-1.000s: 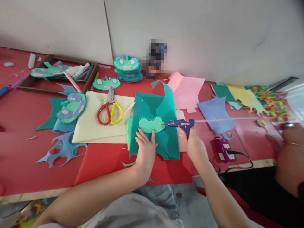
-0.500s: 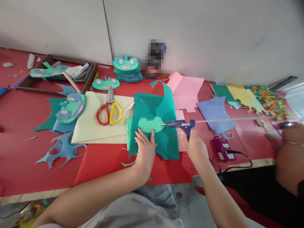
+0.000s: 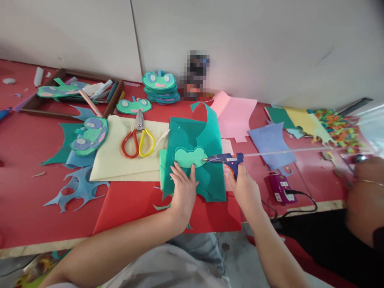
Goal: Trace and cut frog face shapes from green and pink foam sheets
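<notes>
Found light-green cutout (image 3: 189,157) just beyond left hand (image 3: 184,192), flat on dark-green sheet (image 3: 211,184), long axis running left to right. Noted left hand spread, fingertips on near edge, gripping nothing. Saw right hand (image 3: 246,193) curled round glue gun (image 3: 229,159), tip at cutout's right end, contact unclear. Judged left hand nearer.

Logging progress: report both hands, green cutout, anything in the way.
Left hand touching light green cutout along lower edge. Right hand gripping glue gun, tip at cutout's right end. Scissors left, clear of hands.
</notes>
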Motion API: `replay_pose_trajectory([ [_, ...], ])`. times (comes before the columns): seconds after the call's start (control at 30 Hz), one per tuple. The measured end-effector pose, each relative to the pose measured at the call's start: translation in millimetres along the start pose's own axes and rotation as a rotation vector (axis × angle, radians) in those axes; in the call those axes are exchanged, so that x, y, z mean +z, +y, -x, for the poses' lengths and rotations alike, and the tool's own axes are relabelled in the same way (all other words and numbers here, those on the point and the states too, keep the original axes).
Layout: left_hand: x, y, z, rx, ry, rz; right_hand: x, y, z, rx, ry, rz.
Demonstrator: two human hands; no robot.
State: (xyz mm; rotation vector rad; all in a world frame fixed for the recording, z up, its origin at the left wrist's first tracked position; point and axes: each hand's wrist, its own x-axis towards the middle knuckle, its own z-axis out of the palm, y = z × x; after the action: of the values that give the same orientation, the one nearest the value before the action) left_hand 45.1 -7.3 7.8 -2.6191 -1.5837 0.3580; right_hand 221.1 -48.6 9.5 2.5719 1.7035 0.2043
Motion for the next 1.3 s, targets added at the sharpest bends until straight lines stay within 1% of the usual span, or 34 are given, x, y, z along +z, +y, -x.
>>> replay_pose_trajectory([
  [0.2, 1.3, 0.4, 1.6, -0.004, 0.012, 0.026, -2.2, -4.3, 0.9, 0.003, 0.039, -0.027],
  [0.33, 1.7, 0.5, 0.5, -0.022, 0.031, 0.038, 1.9, -6.6, 0.6, 0.063, 0.105, -0.032],
  [0.4, 1.5, 0.1, -0.3, -0.027, 0.035, 0.05, 2.6, -8.2, 0.2, 0.08, 0.116, -0.033],
  [0.63, -1.8, -1.0, 1.8, -0.034, -0.001, 0.114, -5.6, -23.3, -2.9, 0.074, 0.08, -0.098],
  [0.83, 4.2, 2.1, 5.4, -0.014, 0.072, 0.006, -8.9, -45.8, -5.0, 0.04, 0.028, -0.203],
  [0.93, 5.2, 2.1, 5.0, -0.024, 0.064, 0.018, -8.1, -56.1, -5.6, 0.024, 0.01, -0.211],
  [1.03, 4.0, 1.5, 4.1, -0.025, 0.045, 0.041, -6.6, -64.3, -6.9, 0.01, 0.012, -0.232],
  [1.13, 3.2, 1.4, 4.4, -0.027, 0.055, 0.058, -5.6, -70.4, -9.2, -0.009, 0.022, -0.275],
  [1.3, 4.8, 2.3, 5.6, -0.04, 0.061, 0.175, -1.7, -76.6, -13.7, -0.023, 0.064, -0.317],
])
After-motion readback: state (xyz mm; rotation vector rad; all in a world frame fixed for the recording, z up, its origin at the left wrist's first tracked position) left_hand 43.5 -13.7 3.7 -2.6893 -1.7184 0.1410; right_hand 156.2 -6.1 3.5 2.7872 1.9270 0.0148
